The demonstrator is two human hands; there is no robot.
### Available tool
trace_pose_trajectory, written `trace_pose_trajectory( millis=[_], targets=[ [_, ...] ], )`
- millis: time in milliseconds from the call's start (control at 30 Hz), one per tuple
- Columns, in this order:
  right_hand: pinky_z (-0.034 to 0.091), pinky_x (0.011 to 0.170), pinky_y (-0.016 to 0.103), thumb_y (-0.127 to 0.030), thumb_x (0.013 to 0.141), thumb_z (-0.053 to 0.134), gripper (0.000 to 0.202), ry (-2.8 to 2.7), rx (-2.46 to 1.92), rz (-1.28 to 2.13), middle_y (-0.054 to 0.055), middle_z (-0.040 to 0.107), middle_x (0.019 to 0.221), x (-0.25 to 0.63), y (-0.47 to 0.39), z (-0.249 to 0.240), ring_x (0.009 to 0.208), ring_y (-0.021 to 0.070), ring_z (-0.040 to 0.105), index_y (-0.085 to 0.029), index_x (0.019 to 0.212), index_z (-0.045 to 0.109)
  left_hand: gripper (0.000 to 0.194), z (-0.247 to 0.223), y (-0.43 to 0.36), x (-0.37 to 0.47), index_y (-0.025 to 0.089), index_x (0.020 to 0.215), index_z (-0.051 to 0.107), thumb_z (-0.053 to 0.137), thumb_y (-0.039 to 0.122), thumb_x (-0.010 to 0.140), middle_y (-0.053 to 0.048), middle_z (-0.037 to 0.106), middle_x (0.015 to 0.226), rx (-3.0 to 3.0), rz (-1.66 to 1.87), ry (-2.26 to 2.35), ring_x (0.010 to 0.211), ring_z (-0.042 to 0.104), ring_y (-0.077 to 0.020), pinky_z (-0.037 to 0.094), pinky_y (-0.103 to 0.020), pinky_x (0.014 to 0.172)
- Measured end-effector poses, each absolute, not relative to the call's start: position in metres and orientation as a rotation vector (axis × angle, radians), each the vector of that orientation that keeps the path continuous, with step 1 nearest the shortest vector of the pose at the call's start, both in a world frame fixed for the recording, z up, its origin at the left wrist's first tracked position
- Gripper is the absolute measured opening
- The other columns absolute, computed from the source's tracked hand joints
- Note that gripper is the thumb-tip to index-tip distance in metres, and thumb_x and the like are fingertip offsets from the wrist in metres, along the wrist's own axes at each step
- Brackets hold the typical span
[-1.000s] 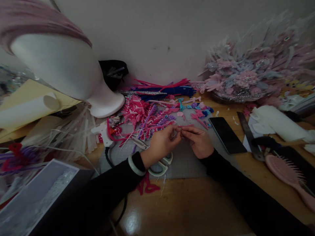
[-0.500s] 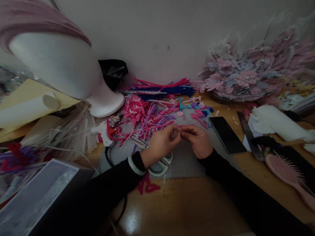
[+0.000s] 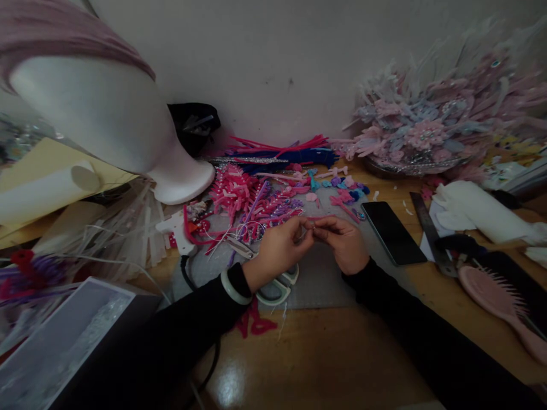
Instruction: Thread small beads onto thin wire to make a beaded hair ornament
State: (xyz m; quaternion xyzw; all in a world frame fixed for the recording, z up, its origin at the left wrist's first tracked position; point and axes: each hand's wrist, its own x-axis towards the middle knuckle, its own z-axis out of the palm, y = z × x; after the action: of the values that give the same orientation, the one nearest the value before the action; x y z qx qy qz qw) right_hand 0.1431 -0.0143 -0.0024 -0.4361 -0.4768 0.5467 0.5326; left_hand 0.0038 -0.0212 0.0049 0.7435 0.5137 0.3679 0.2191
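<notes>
My left hand and my right hand meet fingertip to fingertip above the grey mat. Both are pinched closed on something small that the fingers mostly hide; a thin pink strip shows just behind the fingertips. Under my left wrist lie scissors with pale green handles. A pile of pink fuzzy stems sits beyond my left hand, and small pink and blue pieces lie beyond my right. A black phone rests right of my right hand.
At the left are a white mannequin head, a white glue gun with a black cord, and a box. A metal ruler, a pink hairbrush and a pink floral arrangement are on the right.
The whole view has shifted very slightly. Both hands keep nearly the same pinched pose, with only a slight change at the right fingertips.
</notes>
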Motion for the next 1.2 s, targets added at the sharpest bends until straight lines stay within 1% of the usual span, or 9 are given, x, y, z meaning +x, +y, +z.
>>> trace_pose_trajectory(
  millis=[433,633,933,1200],
  targets=[
    [0.051,0.061,0.029,-0.023,0.055,0.069,0.009,-1.243,-1.077,1.164,-0.003,0.065,0.063,0.143,-0.016,0.007,0.059,0.012,0.06,-0.022,0.063,0.065,0.019,0.003,-0.021,0.003,0.016,0.084,0.056,0.047,0.028,0.073,0.005,0.048,0.052,2.031,1.02,1.392,0.045,0.042,-0.0053,0.03,-0.017,0.046],
    [0.052,0.064,0.031,-0.021,0.06,0.066,0.007,-1.333,-1.072,1.072,-0.001,0.067,0.067,0.146,-0.016,0.004,0.062,0.0133,0.061,-0.022,0.067,0.066,0.019,0.005,-0.021,0.004,0.016,0.085,0.056,0.047,0.028,0.074,0.005,0.047,0.051,2.039,1.01,1.411,0.045,0.041,-0.0055,0.028,-0.017,0.045],
    [0.051,0.064,0.029,-0.019,0.066,0.062,0.009,-1.43,-1.059,0.967,-0.001,0.067,0.072,0.148,-0.017,0.002,0.066,0.0131,0.061,-0.023,0.072,0.066,0.019,0.005,-0.02,0.004,0.016,0.085,0.057,0.046,0.028,0.074,0.005,0.045,0.05,2.054,1.026,1.414,0.044,0.039,-0.0055,0.028,-0.017,0.045],
    [0.051,0.065,0.029,-0.021,0.069,0.06,0.011,-1.524,-1.089,0.868,0.001,0.066,0.076,0.149,-0.02,0.003,0.067,0.0134,0.061,-0.023,0.077,0.067,0.021,0.008,-0.02,0.004,0.016,0.084,0.057,0.046,0.03,0.074,0.005,0.044,0.049,2.027,0.97,1.449,0.044,0.039,-0.0061,0.027,-0.018,0.045]
  ],
)
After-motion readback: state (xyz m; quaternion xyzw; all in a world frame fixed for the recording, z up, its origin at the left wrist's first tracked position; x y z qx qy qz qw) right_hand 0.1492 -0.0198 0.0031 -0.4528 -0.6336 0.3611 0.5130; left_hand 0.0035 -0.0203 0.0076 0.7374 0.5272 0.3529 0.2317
